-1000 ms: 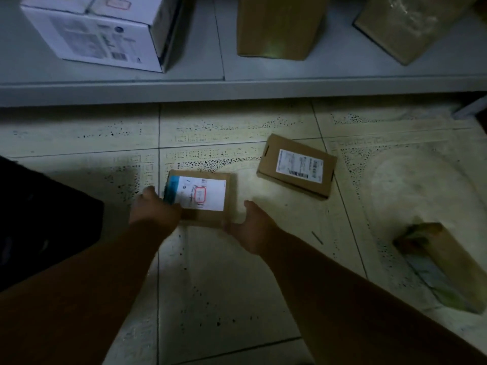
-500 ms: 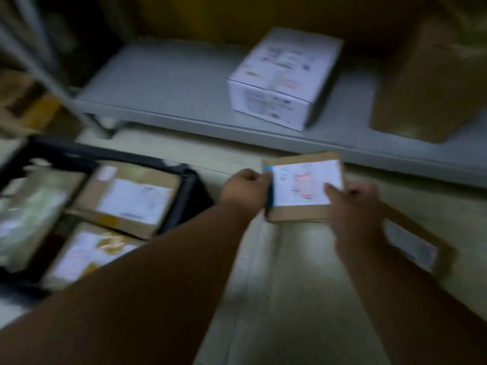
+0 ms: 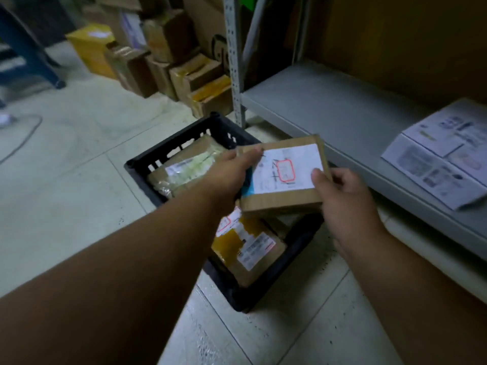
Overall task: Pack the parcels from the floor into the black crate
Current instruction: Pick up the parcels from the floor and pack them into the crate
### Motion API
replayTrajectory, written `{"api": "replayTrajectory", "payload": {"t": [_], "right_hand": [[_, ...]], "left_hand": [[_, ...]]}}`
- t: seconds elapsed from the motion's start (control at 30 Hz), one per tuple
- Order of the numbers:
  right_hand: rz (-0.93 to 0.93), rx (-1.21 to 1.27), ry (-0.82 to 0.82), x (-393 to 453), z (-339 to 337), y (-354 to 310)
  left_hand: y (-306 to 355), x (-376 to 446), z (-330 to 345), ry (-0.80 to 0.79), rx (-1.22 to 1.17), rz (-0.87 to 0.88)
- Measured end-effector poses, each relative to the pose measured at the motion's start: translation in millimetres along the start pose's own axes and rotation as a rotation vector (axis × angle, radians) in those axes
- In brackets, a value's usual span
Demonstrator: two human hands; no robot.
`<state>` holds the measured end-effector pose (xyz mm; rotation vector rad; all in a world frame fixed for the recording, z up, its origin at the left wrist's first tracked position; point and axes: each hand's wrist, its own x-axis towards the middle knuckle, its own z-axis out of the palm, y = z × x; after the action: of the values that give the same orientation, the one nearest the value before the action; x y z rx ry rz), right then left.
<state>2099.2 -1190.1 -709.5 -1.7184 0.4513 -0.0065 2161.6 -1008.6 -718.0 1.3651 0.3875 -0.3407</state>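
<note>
While both hands pinched the parcel [image 3: 283, 177] flat, left hand [image 3: 232, 171] at 9 o'clock, right hand [image 3: 340, 193] at 3, it hung directly over the black crate [image 3: 168, 151], long axis crosswise.

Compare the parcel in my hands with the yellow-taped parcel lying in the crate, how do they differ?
The held parcel is up in the air above the black crate, gripped by the left hand and right hand; the yellow-taped parcel lies inside it. The held parcel is plain brown; the other carries yellow tape. Both are cardboard with white labels.
</note>
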Motion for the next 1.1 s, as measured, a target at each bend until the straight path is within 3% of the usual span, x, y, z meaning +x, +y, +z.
{"api": "replayTrajectory", "payload": {"t": [0.2,0.33,0.47,0.57,0.83,1.0,1.1], "right_hand": [[-0.070,-0.212,-0.272,-2,80,-13],[-0.100,-0.297,-0.341,3,112,-9],[-0.120,-0.438,-0.386,6,132,-1],[-0.156,-0.512,-0.376,11,139,0],[-0.187,-0.550,-0.399,18,146,-7],[-0.166,-0.393,-0.367,18,145,-11],[-0.193,-0.334,-0.312,17,144,-15]], "left_hand": [[6,-2,-88,0.396,-0.097,0.058],[0,2,-119,0.482,-0.077,0.022],[-5,6,-132,0.576,0.212,-0.024],[-11,12,-132,0.674,0.397,0.063],[-12,21,-132,0.677,0.478,0.155],[-7,21,-131,0.775,0.280,0.170],[-1,22,-123,0.707,0.230,0.194]]}}
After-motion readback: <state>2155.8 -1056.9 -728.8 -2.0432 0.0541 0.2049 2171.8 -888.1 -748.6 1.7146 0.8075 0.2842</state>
